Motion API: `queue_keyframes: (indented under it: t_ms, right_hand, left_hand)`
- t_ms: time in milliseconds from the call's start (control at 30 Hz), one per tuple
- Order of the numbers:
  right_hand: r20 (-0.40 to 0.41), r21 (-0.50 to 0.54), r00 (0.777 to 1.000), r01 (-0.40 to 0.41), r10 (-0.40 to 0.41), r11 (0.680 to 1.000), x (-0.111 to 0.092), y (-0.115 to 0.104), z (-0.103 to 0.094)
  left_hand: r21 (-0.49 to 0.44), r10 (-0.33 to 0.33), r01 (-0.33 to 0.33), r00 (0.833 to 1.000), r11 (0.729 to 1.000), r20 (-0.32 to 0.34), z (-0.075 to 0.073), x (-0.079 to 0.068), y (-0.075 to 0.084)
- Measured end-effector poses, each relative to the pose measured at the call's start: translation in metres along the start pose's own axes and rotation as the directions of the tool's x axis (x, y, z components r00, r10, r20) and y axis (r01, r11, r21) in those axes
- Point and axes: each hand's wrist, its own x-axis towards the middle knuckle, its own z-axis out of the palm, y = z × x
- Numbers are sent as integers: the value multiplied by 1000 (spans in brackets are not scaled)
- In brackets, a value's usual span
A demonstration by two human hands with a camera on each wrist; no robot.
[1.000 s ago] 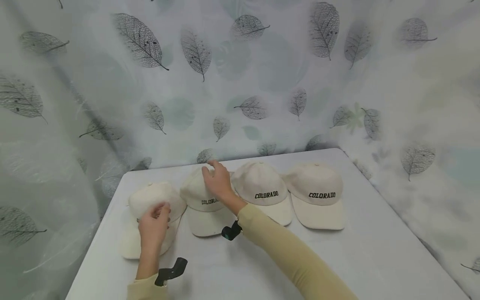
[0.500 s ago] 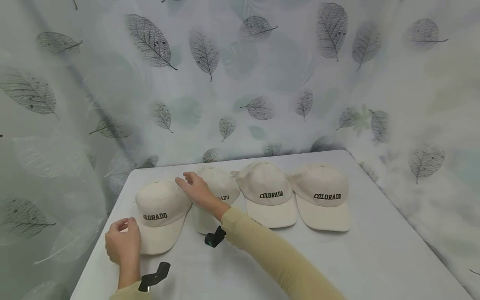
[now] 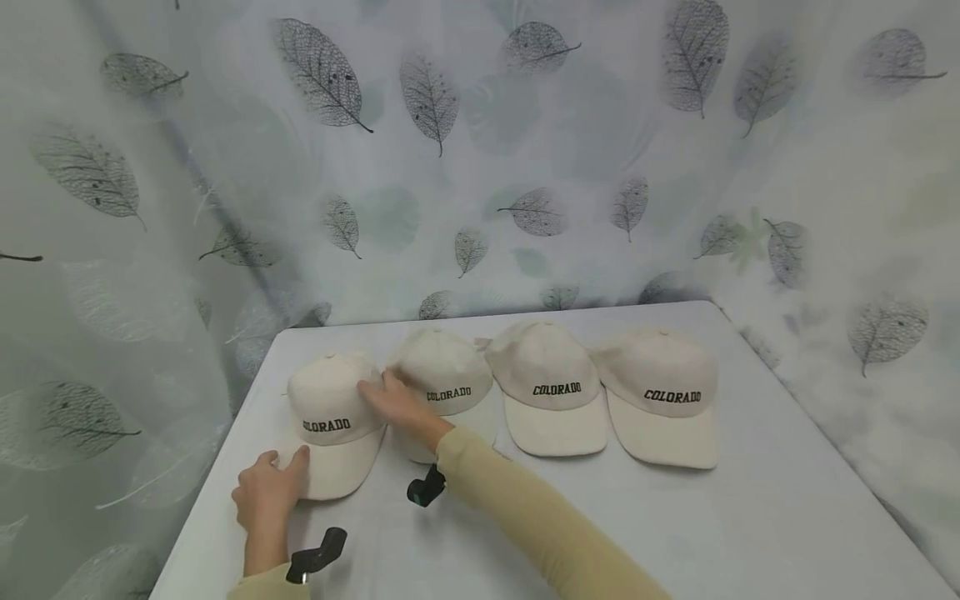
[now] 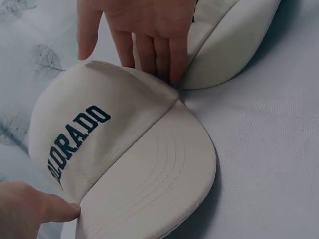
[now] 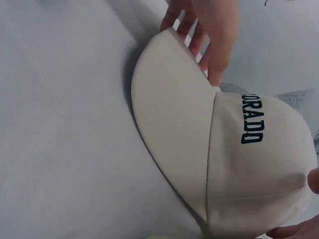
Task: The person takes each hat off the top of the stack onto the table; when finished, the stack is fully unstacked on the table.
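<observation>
Four would be too exact a count, so several cream baseball caps marked COLORADO stand in a row; the leftmost cap point(image 3: 337, 458) lies between my hands. My left hand point(image 3: 264, 493) touches its left side, thumb at the joint of brim and crown, as the left wrist view also shows on the cap point(image 4: 144, 164). In the right wrist view, the left fingers point(image 5: 199, 37) lie loosely along the brim's edge. My right hand point(image 3: 405, 407) rests at the crown's right side, its fingers point(image 4: 162, 57) fairly straight and reaching down between this cap and its neighbour.
The neighbouring cap point(image 3: 442, 367) is partly hidden by my right hand. Further right are a third cap point(image 3: 555, 425) and the rightmost cap point(image 3: 663, 433). All are on a white-covered table point(image 3: 615, 533); leaf-patterned sheeting point(image 3: 480, 167) hangs behind and at the sides.
My left hand has gone from in front of the leftmost crown to the brim's left side. My right hand has moved left and down from the second cap to the leftmost cap's right side.
</observation>
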Motion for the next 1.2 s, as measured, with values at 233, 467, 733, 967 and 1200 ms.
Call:
queue_keyframes:
  t_ms: [233,467,733,967,1200]
  right_hand:
    - [-173,191,982,-42,76,981,2,-4,10]
    - [-194,230,973,-76,122,970,4,-3,13]
    - [-204,212,976,-28,72,977,8,0,16]
    - [-194,219,979,-14,58,976,7,-11,8]
    - [-178,251,983,-5,51,968,10,-20,-9]
  left_hand:
    - [22,21,-21,1000,1000,3,-3,1,2]
    - [-51,7,-6,1000,999,21,-3,5,1]
    - [-159,-61,65,998,985,32,-5,5,-1]
    - [-220,-119,138,988,966,95,0,16,-9]
    - [-259,-96,122,989,958,111,-9,12,10]
